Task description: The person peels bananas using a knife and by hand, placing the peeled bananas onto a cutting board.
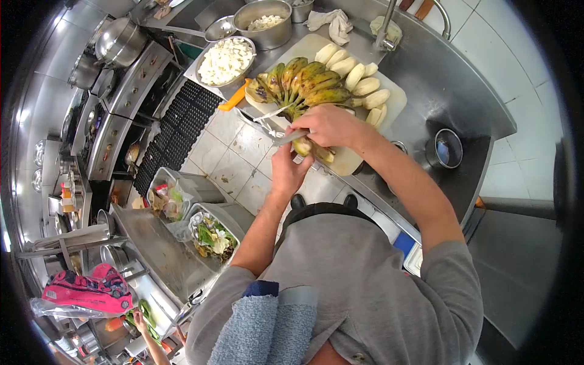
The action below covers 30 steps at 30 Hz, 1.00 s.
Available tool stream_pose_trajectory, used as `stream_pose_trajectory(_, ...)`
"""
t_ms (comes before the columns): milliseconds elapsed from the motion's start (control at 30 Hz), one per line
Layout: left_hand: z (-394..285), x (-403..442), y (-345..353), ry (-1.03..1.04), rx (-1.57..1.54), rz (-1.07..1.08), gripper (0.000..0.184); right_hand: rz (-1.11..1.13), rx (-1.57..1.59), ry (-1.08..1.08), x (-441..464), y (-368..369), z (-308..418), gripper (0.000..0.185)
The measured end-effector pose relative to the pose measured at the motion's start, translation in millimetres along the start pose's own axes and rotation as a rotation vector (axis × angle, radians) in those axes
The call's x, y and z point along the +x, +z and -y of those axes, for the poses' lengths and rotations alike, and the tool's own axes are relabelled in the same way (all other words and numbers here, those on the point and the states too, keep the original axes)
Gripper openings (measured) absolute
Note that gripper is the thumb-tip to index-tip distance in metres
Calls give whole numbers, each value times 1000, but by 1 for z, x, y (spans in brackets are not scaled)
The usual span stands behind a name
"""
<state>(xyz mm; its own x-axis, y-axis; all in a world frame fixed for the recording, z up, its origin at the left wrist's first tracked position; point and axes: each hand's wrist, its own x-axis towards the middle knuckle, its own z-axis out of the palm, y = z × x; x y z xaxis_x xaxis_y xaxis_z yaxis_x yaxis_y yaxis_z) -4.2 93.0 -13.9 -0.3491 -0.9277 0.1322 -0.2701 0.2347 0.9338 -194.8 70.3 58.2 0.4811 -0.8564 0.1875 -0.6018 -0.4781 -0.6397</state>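
My left hand (288,167) is closed around a partly peeled plantain (301,146) at the near edge of the white cutting board (348,163). The fingers of my right hand (325,123) grip a knife (291,138), its blade lying against that plantain. Just beyond my hands a bunch of green-brown plantains (304,82) lies on the board. Peeled plantains (365,86) are lined up along the board's far and right side. A knife with an orange handle (235,97) rests at the left edge of the board.
A bowl of chopped white pieces (226,61) and a metal pot (263,25) stand beyond the board. At right are a tap (384,36) and a metal cup (449,148). Bins (240,222) stand at lower left; another person's hand (141,323) shows at bottom left.
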Motion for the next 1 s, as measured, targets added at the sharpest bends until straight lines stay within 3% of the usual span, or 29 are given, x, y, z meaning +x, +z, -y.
stream_pose_trajectory(67,0,1,2,-122,-175,-58,66,-13,63,-31,4,2,-3,31)
stream_pose_trajectory(167,9,2,-1,-53,-154,-11,68,-9,118,-23,-2,6,-15,34)
stream_pose_trajectory(200,4,1,-5,-73,-207,8,61,24,128,-13,-5,2,-13,35)
stream_pose_trajectory(333,7,4,-19,-119,-391,128,66,42,110,-3,-1,9,-8,35)
stream_pose_trajectory(433,10,5,-17,-100,-434,54,70,96,-5,0,7,7,-8,29)
stream_pose_trajectory(633,5,3,-21,-196,-384,100,74,117,-97,-111,14,10,-14,19)
stream_pose_trajectory(733,3,2,-20,-215,-349,69,75,-77,-188,-182,14,23,-4,19)
stream_pose_trajectory(1000,24,1,-20,-126,-332,58,74,40,-222,-104,22,17,3,24)
